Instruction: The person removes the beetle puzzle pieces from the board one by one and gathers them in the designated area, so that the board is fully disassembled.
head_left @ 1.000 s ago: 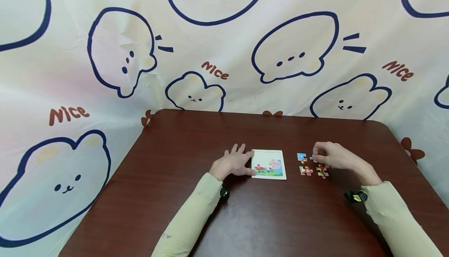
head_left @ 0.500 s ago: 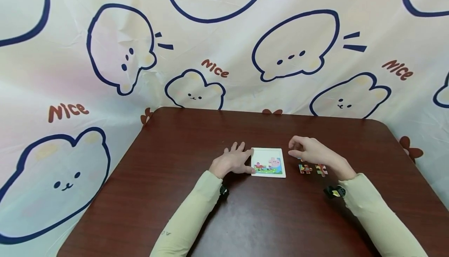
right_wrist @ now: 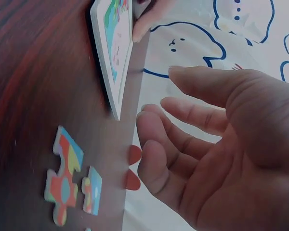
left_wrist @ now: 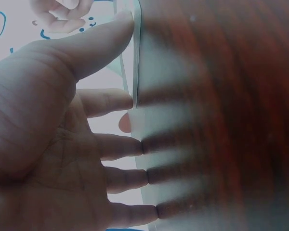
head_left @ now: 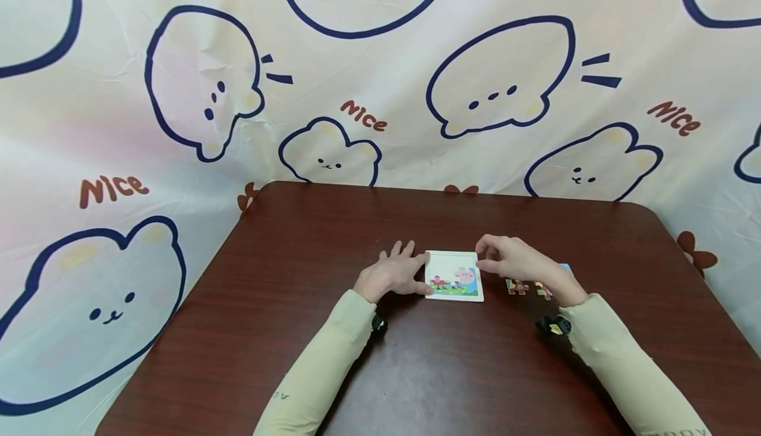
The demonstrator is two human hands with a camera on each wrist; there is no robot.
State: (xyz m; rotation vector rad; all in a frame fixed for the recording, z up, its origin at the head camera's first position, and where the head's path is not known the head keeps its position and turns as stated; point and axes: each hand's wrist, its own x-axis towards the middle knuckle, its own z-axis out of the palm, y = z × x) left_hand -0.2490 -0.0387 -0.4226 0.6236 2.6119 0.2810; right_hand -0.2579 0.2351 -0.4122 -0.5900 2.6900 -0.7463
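A white-framed puzzle tray (head_left: pixel 452 300) lies flat on the table, with a partly filled cartoon picture of a pink pig at its lower side. My left hand (head_left: pixel 389 277) rests at its left edge, fingers spread, thumb and index fingertip touching the frame. At the tray's upper right edge hovers my right hand (head_left: pixel 512 257), fingers loosely bent. Nothing shows between its thumb and fingers (right_wrist: pixel 151 130) in the right wrist view. Several loose jigsaw pieces lie right of the tray, among them an orange and yellow piece (right_wrist: pixel 65 180) and a blue one (right_wrist: pixel 92 191). My right hand and wrist partly cover them in the head view.
The dark brown wooden table (head_left: pixel 333 238) reaches back to a white curtain (head_left: pixel 404 79) with blue cartoon outlines. A dark wrist device (head_left: pixel 378 324) sits on my left wrist, another wrist device (head_left: pixel 554 326) on my right.
My right hand has moved left from the loose pieces to the tray's right edge. The left hand has stayed on the frame's left edge.
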